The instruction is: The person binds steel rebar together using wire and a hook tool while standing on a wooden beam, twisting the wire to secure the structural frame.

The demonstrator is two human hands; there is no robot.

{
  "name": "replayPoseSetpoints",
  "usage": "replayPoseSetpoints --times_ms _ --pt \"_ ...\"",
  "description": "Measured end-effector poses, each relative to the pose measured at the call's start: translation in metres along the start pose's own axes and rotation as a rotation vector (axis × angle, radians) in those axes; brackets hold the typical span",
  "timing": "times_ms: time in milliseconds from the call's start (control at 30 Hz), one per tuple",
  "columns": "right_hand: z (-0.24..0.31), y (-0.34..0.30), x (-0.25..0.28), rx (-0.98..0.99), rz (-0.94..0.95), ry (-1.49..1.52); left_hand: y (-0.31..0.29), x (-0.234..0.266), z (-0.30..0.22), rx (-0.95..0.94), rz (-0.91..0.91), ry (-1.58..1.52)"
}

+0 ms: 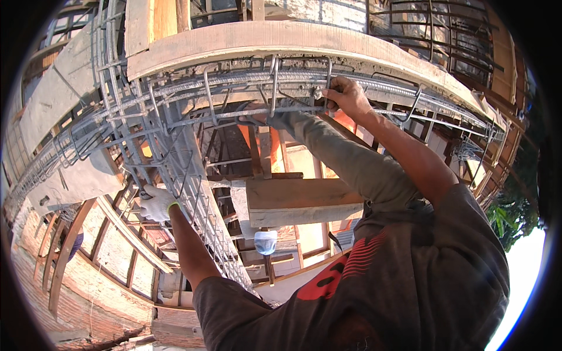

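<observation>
My right hand (349, 98) is bare and closed at the upper middle. Its thumb and fingers pinch one upright side of a steel rebar stirrup (329, 67), beside a small pale lump at the thumb tip. The stirrup hangs around long ribbed rebars (246, 78) in a curved-looking beam cage. My left hand (157, 203), in a white glove, is lower left by the crossing rebars (136, 167). Its fingers are curled around something dark, mostly hidden. My leg in grey trousers (345, 149) stretches toward the cage, the foot partly hidden behind the bars.
A wooden formwork board (281, 36) runs along the cage's far side. Another rebar cage (202, 205) slants down toward me. Below are a thick timber beam (304, 202), orange sheeting (249, 137), and a pale blue rounded thing (265, 242). Deep gaps show between bars and timbers.
</observation>
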State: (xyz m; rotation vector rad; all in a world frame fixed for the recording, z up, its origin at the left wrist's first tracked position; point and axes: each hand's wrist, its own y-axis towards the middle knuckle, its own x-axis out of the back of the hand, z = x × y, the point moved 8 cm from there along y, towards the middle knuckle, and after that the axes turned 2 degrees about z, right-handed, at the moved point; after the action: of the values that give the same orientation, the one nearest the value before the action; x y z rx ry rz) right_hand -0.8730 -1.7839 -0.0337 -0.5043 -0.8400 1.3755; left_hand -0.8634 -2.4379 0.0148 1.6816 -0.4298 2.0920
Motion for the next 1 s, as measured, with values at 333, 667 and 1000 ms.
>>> replayPoseSetpoints --times_ms 333,667,1000 --pt "-0.002 -0.004 0.008 -0.008 -0.063 -0.114 -0.005 0.007 -0.003 0.0 0.009 0.005" --pt "0.002 -0.008 0.009 0.055 -0.085 -0.192 -0.007 0.008 -0.005 -0.002 0.009 0.008" --pt "0.003 -0.013 0.011 0.033 -0.095 -0.109 -0.003 0.002 0.0 0.005 0.011 0.007"
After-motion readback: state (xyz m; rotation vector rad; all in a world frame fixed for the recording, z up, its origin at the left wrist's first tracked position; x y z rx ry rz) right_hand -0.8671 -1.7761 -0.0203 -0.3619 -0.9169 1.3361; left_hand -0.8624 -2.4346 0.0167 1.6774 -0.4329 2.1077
